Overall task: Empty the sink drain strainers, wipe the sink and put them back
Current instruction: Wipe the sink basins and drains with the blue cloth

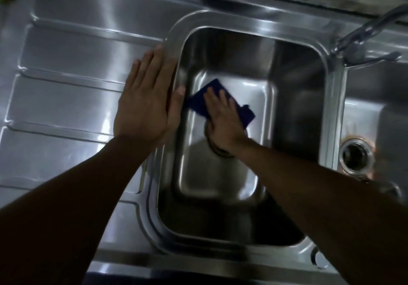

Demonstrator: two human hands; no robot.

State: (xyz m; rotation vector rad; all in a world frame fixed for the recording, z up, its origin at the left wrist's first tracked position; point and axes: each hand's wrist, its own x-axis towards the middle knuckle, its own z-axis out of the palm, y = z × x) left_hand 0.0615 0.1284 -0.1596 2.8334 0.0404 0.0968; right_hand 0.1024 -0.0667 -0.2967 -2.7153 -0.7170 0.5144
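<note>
The two bare forearms fill the near edge of the view, reaching over the front rim of the sink (220, 19).

The right hand (223, 117) lies flat, fingers (213, 97) slightly spread and pressing a dark blue cloth (199, 102) against the floor of the left basin, toward its far-left corner. Just under the wrist a drain opening (215, 149) peeks out, half covered; whether a strainer sits in it cannot be told. The left hand (145, 101) rests palm-down on the drainboard (72, 59) at the basin's left rim, fingers together and extended, thumb hooked over the edge, holding nothing.

In the right basin a second drain (356, 154) shows, apparently open, ringed with rusty staining. The tap (364, 30) stands at the far rim between the basins.

The step looks like wiping. It would go best with the palm kept flat so the whole cloth bears down, strokes running from the walls toward the drain, corners worked in, and the left hand bracing. The stained ring in the right basin probably needs firmer rubbing.
</note>
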